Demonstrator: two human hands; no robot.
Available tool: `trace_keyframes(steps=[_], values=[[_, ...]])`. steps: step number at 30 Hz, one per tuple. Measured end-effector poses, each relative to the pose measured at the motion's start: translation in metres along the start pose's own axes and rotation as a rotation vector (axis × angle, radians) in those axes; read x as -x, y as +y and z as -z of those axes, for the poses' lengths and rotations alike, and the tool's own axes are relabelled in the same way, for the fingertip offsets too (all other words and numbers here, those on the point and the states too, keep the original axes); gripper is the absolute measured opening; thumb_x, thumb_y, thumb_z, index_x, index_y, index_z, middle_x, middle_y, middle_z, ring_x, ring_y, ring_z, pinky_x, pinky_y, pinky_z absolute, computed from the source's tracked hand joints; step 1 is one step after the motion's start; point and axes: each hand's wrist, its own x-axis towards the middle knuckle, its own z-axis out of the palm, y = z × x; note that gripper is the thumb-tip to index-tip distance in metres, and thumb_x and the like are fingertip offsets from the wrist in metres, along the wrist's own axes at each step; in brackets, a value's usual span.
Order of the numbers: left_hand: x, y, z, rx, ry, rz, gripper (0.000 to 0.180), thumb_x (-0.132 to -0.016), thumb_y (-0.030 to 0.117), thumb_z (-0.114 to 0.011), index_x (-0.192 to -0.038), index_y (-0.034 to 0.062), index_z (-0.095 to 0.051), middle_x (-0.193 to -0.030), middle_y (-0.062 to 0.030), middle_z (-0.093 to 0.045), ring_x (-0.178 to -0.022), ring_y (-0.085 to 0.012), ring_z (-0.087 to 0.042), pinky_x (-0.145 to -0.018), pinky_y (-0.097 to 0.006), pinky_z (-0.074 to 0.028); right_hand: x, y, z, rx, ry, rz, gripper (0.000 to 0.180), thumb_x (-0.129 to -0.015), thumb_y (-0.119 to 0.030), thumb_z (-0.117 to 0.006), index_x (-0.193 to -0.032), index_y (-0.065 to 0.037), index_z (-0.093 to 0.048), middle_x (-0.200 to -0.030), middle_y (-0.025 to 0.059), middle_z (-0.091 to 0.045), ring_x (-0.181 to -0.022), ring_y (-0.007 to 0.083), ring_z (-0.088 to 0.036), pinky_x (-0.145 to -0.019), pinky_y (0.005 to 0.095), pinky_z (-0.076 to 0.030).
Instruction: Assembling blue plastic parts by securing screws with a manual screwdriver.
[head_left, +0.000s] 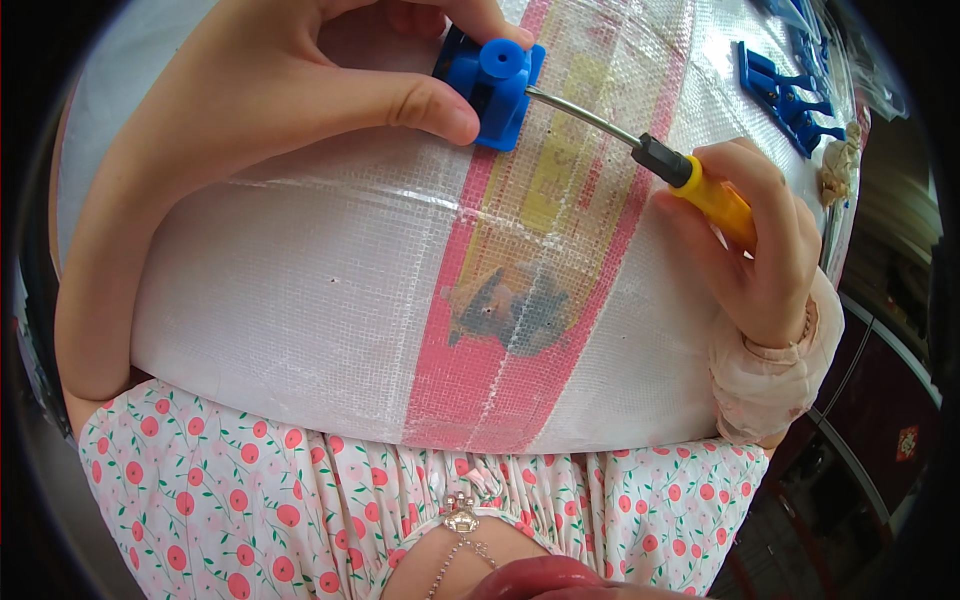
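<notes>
Near the top middle, my left hand [330, 85] grips a blue plastic part [490, 95] with a round knob on it, thumb on the near side and a finger on the far side. My right hand [765, 235] is closed round the yellow handle of a screwdriver [715, 205]. The screwdriver's metal shaft slants up to the left, and its tip meets the right side of the blue part. Whether the tip sits in a screw is too small to tell.
A white woven plastic sheet [290, 290] with a printed pink band covers the table. More blue plastic parts [785, 100] lie at the far right, by clear plastic bags [875, 75] and a crumpled tan scrap [840, 165]. Dark red cabinets [880, 400] stand beyond the right edge.
</notes>
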Motion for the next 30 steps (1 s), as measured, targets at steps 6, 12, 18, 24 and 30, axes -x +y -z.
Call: trace_keyframes(steps=[6,12,18,24,30], values=[[-0.001,-0.008,0.001,0.003,0.002,-0.013,0.041,-0.068,0.023,-0.084,-0.101,0.0016,-0.07,-0.089,-0.0074,-0.059,-0.075,-0.0128,-0.053,-0.064,-0.022,-0.046,-0.002,0.0,-0.002,-0.025,0.061,0.035,0.04,-0.073,0.005,-0.075,-0.108,0.002,-0.056,-0.085,0.0146,-0.064,-0.073,0.0233,-0.065,-0.066,0.0262,-0.051],[-0.006,-0.011,-0.016,0.039,0.0,0.066,0.045,-0.066,0.026,-0.083,-0.102,0.002,-0.071,-0.086,-0.0071,-0.06,-0.072,-0.0123,-0.054,-0.058,-0.021,-0.044,0.016,0.005,-0.013,0.103,0.024,0.102,0.045,-0.07,0.008,-0.075,-0.11,0.002,-0.056,-0.086,0.0174,-0.065,-0.07,0.0268,-0.066,-0.06,0.0278,-0.051],[-0.007,-0.009,-0.015,0.095,0.034,0.03,0.046,-0.066,0.028,-0.081,-0.102,0.0003,-0.071,-0.085,-0.0079,-0.06,-0.071,-0.0124,-0.053,-0.056,-0.02,-0.042,0.01,0.001,-0.007,0.424,0.103,0.271,0.041,-0.066,0.007,-0.076,-0.099,-0.003,-0.054,-0.084,0.0132,-0.063,-0.061,0.0211,-0.057,-0.05,0.0276,-0.043],[-0.006,-0.017,-0.012,0.047,0.023,-0.04,0.045,-0.069,0.028,-0.08,-0.103,-0.0005,-0.07,-0.085,-0.0084,-0.06,-0.07,-0.013,-0.052,-0.056,-0.021,-0.042,0.008,0.004,-0.011,0.334,0.177,0.241,0.033,-0.064,0.006,-0.075,-0.09,-0.002,-0.057,-0.081,0.0117,-0.061,-0.057,0.017,-0.054,-0.047,0.0255,-0.04],[-0.001,-0.002,-0.011,0.05,0.082,-0.019,0.033,-0.076,0.018,-0.078,-0.102,-0.0014,-0.071,-0.087,-0.0098,-0.062,-0.073,-0.0144,-0.056,-0.059,-0.021,-0.044,-0.006,0.005,0.006,-0.17,-0.014,0.071,0.035,-0.073,0.011,-0.072,-0.105,0.007,-0.059,-0.086,0.0163,-0.065,-0.074,0.0185,-0.065,-0.066,0.0238,-0.052]])
